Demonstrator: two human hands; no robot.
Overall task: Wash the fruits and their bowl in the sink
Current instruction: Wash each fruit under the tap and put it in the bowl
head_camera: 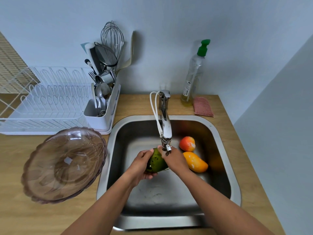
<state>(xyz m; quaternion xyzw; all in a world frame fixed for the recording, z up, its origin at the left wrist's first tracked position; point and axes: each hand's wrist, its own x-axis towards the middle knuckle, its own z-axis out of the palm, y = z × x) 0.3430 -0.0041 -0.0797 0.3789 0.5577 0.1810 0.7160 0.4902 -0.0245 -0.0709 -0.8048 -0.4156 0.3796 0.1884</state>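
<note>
A green fruit (156, 162) is held between both hands over the steel sink (218, 131), right below the tap spout (166, 147). My left hand (141, 164) cups it from the left and underneath. My right hand (174, 159) presses on its right side. Two more fruits lie in the basin to the right: a red-orange round one (187, 143) and an orange mango (195, 161), both with white foam patches. The clear pinkish bowl (65, 164) sits tilted on the counter left of the sink, overhanging its rim, with nothing in it.
A white dish rack (42, 102) with a cutlery holder full of utensils (101, 92) stands at the back left. A soap bottle with a green pump (194, 73) and a pink sponge (203, 106) sit behind the sink. A wall closes the right side.
</note>
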